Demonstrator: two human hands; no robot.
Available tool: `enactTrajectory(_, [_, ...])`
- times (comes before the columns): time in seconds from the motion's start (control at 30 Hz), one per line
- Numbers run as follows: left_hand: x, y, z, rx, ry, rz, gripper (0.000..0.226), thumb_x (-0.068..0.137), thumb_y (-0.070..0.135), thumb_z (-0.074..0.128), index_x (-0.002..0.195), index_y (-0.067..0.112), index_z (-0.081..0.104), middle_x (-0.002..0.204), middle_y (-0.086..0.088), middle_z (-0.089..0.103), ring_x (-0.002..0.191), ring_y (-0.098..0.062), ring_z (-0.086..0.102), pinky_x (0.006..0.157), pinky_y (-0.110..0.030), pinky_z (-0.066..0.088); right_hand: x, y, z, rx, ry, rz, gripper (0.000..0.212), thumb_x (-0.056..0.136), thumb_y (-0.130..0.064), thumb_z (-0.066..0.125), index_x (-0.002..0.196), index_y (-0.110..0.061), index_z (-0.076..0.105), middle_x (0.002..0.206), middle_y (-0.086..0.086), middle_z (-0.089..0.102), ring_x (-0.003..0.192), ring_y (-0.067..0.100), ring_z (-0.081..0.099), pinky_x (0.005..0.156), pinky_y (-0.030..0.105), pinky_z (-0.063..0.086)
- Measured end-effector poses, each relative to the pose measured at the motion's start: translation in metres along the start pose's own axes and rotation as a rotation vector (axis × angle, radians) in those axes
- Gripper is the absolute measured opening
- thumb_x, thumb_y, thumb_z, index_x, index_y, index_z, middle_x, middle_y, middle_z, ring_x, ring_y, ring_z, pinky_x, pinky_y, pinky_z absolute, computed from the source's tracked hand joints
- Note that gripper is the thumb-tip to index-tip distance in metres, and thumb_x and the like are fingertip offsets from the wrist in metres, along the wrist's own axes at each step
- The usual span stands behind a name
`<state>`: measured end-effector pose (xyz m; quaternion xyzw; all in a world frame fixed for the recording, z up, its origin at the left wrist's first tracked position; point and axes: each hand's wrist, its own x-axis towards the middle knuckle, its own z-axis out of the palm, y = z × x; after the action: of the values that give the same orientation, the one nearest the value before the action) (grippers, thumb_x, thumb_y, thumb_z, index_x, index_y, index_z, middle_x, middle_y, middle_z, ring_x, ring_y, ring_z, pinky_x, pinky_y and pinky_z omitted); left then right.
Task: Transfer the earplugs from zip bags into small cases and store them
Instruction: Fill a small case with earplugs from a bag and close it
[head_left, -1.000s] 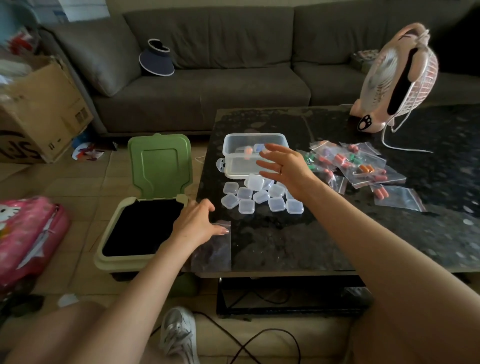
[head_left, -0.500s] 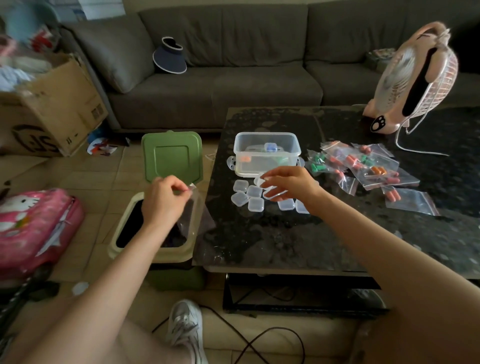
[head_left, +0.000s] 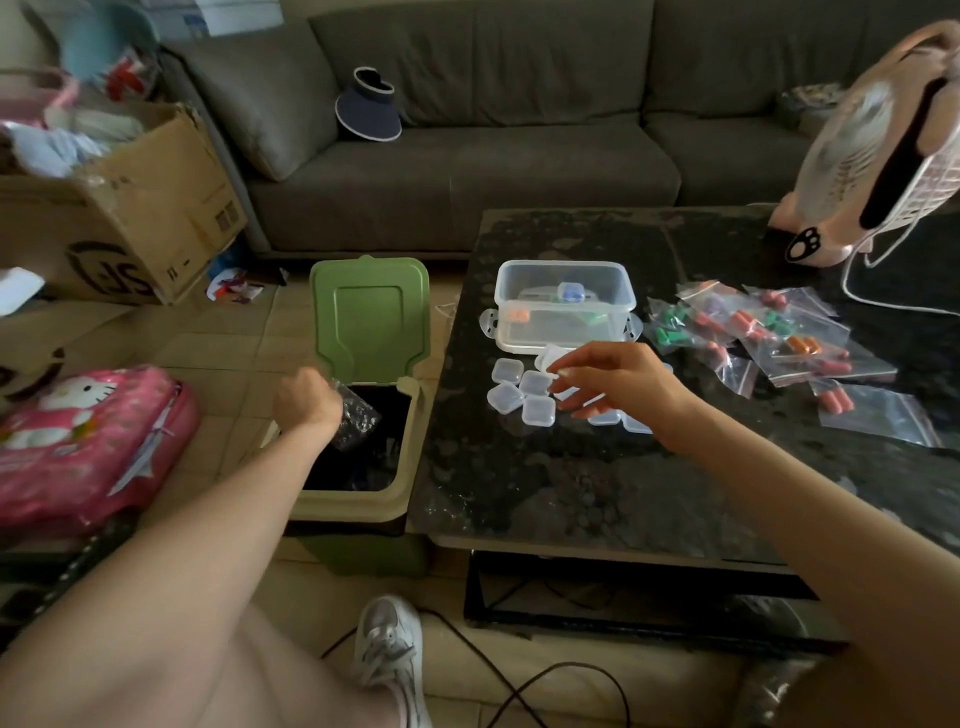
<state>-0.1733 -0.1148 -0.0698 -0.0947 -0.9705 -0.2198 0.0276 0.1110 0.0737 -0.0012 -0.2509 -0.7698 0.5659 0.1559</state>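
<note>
My left hand (head_left: 306, 397) grips an empty clear zip bag (head_left: 356, 421) over the open mouth of the green bin (head_left: 358, 499) beside the table. My right hand (head_left: 615, 382) pinches one small clear case (head_left: 551, 358) just above the cluster of small clear cases (head_left: 522, 397) on the dark table (head_left: 545, 493). Behind them stands a clear storage box (head_left: 563, 304) with a few filled cases inside. Zip bags of coloured earplugs (head_left: 763, 332) lie in a heap to the right.
A pink fan (head_left: 883, 156) stands at the table's far right, its white cord trailing. The bin's green lid (head_left: 370, 314) is raised. A cardboard box (head_left: 130, 208), a pink bag (head_left: 83, 441) and a grey sofa (head_left: 467, 130) surround the area. A shoe (head_left: 387, 649) and cables lie on the floor below.
My left hand took the empty zip bag off the table's edge and carried it left over the bin. My right hand dropped to the cases and lifted one.
</note>
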Motion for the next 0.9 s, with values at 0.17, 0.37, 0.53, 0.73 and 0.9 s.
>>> enactTrajectory(0.17, [-0.004,-0.012,0.023,0.024,-0.353,-0.036,0.034,0.085,0.027,0.067,0.110,0.004,0.059,0.104,-0.016,0.065,0.089,-0.033,0.065,0.079,-0.042,0.056,0.001,0.001,-0.002,-0.016,0.004,0.021,0.010,0.090,-0.010,0.061,0.098,-0.010,0.067,0.088,0.008,0.071,0.073,0.019,0.070,0.064,0.025,0.057])
enactTrajectory(0.37, [-0.034,0.035,-0.010,0.048,-0.332,0.219,0.016,0.091,0.031,0.060,0.095,0.015,0.062,0.101,-0.005,0.065,0.092,-0.026,0.064,0.082,-0.038,0.053,0.001,0.003,0.000,-0.053,0.011,0.048,0.010,0.090,-0.010,0.061,0.098,-0.010,0.068,0.088,0.006,0.071,0.070,0.014,0.071,0.062,0.021,0.056])
enactTrajectory(0.53, [-0.089,0.098,-0.046,-0.232,-0.227,0.602,0.020,0.089,0.026,0.062,0.106,0.015,0.061,0.109,0.003,0.058,0.091,-0.016,0.059,0.076,-0.030,0.049,-0.005,0.001,0.002,-0.090,0.019,0.039,0.010,0.090,-0.009,0.061,0.097,-0.012,0.068,0.091,0.009,0.071,0.073,0.016,0.070,0.065,0.022,0.057])
enactTrajectory(0.73, [-0.149,0.131,-0.051,-0.544,-0.449,0.791,0.014,0.089,0.018,0.063,0.103,0.015,0.061,0.107,0.005,0.061,0.075,-0.003,0.060,0.060,-0.010,0.046,-0.013,-0.003,-0.020,-0.274,0.245,-0.010,0.013,0.089,-0.010,0.062,0.096,-0.017,0.070,0.092,-0.002,0.068,0.080,0.016,0.066,0.072,0.024,0.057])
enactTrajectory(0.9, [-0.166,0.147,-0.039,-0.574,-0.512,0.786,0.016,0.089,0.019,0.062,0.104,0.013,0.061,0.105,0.004,0.061,0.074,-0.003,0.058,0.062,-0.012,0.045,-0.018,0.029,-0.070,-0.786,0.526,0.174,0.023,0.090,-0.017,0.057,0.109,-0.024,0.068,0.127,0.007,0.054,0.121,0.031,0.045,0.092,0.046,0.046])
